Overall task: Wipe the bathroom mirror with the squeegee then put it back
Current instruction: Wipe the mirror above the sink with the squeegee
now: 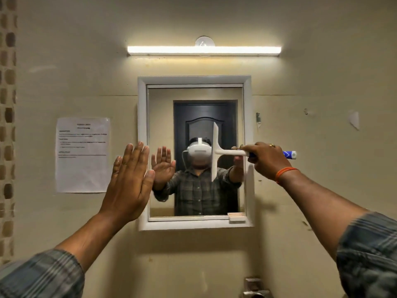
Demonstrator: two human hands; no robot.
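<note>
A white-framed bathroom mirror (194, 81) hangs on the beige wall straight ahead. My right hand (266, 159) grips the blue-and-white handle of a white squeegee (215, 151). Its blade stands upright against the glass, right of the mirror's middle. My left hand (129, 179) is raised flat with straight fingers in front of the mirror's left frame edge, holding nothing; whether it touches the frame I cannot tell. The glass reflects both hands and a dark door.
A lit tube light (204, 50) runs above the mirror. A printed paper sheet (82, 154) is stuck to the wall at the left. A small ledge piece (237, 218) sits at the mirror's lower right corner. A metal fixture (255, 286) shows at the bottom edge.
</note>
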